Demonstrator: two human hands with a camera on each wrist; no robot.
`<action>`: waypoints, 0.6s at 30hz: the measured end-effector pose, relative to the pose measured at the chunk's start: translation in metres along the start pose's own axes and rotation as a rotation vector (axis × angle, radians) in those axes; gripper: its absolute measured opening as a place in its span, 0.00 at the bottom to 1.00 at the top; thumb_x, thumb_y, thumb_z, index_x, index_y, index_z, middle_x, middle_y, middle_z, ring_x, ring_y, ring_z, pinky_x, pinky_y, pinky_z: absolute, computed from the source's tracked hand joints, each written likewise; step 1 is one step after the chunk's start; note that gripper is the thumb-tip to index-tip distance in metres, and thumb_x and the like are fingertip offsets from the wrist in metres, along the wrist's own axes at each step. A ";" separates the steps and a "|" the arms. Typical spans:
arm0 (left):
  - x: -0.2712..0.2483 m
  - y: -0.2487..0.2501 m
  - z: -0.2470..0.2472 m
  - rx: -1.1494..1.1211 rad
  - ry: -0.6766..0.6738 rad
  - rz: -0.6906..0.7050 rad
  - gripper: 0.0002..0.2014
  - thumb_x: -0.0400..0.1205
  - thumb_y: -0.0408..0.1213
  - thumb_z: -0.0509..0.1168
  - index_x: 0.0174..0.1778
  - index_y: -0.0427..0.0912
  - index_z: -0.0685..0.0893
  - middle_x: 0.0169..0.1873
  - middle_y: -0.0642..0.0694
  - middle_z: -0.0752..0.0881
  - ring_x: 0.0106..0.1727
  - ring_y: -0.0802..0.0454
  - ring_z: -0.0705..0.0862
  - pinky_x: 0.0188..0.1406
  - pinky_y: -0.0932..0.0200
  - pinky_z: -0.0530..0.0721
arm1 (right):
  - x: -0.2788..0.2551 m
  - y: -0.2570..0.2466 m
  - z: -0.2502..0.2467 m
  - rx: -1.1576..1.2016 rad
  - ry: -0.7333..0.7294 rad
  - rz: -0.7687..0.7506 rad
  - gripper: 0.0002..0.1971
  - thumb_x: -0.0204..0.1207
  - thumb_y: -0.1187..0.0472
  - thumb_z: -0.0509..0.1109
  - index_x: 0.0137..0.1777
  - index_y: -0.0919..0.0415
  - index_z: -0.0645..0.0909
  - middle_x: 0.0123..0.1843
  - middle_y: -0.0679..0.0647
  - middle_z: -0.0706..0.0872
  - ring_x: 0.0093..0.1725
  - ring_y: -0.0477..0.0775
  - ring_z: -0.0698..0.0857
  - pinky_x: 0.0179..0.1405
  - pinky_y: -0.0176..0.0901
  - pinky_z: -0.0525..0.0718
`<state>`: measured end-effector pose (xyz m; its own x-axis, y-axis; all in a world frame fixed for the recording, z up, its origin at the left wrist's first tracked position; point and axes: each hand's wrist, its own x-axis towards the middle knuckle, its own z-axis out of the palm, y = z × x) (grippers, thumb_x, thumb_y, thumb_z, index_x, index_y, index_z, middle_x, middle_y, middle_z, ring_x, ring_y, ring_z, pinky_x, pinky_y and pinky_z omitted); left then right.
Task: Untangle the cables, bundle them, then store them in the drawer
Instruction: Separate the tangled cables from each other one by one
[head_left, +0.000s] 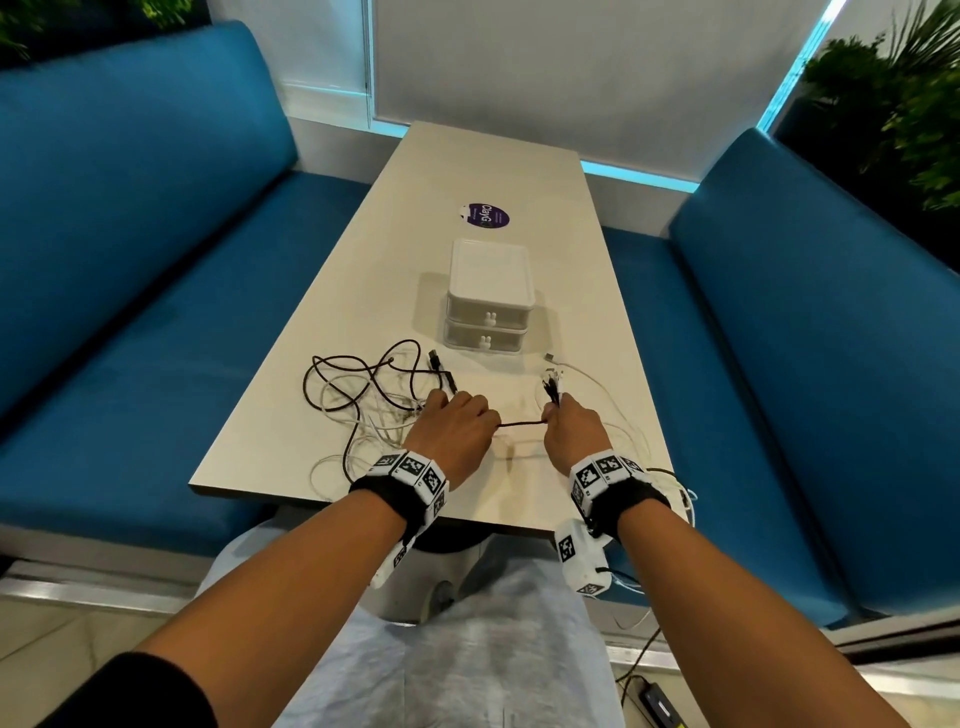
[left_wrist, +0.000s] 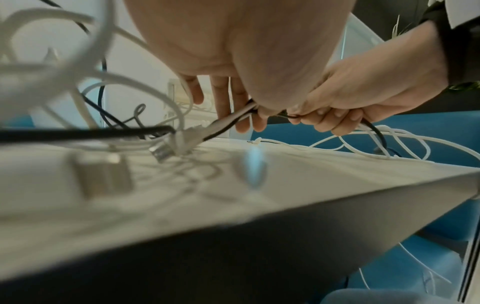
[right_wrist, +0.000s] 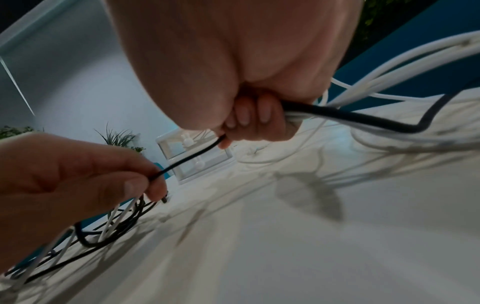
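Observation:
A tangle of black and white cables (head_left: 363, 400) lies on the near left of the table (head_left: 587, 312). My left hand (head_left: 457, 421) pinches a black cable (head_left: 521, 424) that runs taut across to my right hand (head_left: 569, 423). My right hand grips a bunch of black and white cables, with plug ends (head_left: 551, 382) sticking up from the fist. In the right wrist view the black cable (right_wrist: 192, 157) spans from my left hand's fingers (right_wrist: 140, 185) to my right hand (right_wrist: 249, 121). A white two-drawer box (head_left: 489, 301) stands behind, both drawers closed.
White cable loops (head_left: 623, 415) trail off the table's right edge. A purple round sticker (head_left: 487, 214) lies beyond the drawer box. Blue benches (head_left: 156, 270) flank the table on both sides. A black adapter (head_left: 660, 701) lies on the floor at the right.

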<state>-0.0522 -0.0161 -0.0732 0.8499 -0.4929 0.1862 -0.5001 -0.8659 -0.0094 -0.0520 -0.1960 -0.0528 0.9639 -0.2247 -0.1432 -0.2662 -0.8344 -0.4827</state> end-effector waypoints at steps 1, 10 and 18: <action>0.000 -0.002 -0.002 -0.004 -0.004 -0.003 0.11 0.85 0.37 0.59 0.60 0.50 0.82 0.55 0.50 0.81 0.60 0.46 0.78 0.60 0.44 0.68 | 0.000 0.000 -0.002 -0.007 0.003 0.018 0.14 0.87 0.58 0.52 0.60 0.65 0.77 0.55 0.68 0.84 0.54 0.69 0.83 0.43 0.46 0.75; -0.003 -0.007 -0.003 0.034 -0.081 -0.061 0.14 0.83 0.30 0.57 0.61 0.45 0.81 0.58 0.45 0.80 0.65 0.42 0.74 0.69 0.42 0.63 | 0.002 0.015 -0.025 0.003 -0.002 0.099 0.13 0.86 0.62 0.54 0.63 0.65 0.75 0.56 0.68 0.84 0.55 0.69 0.83 0.47 0.48 0.76; -0.010 0.006 0.002 0.147 -0.110 0.049 0.13 0.82 0.30 0.56 0.58 0.41 0.82 0.55 0.42 0.81 0.63 0.39 0.75 0.70 0.41 0.64 | -0.021 -0.013 -0.014 0.069 -0.138 -0.185 0.06 0.85 0.65 0.56 0.52 0.59 0.74 0.51 0.59 0.78 0.49 0.57 0.77 0.50 0.47 0.77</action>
<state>-0.0630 -0.0166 -0.0773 0.8422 -0.5341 0.0730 -0.5186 -0.8397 -0.1608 -0.0688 -0.1873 -0.0318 0.9869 0.0041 -0.1615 -0.0897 -0.8176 -0.5687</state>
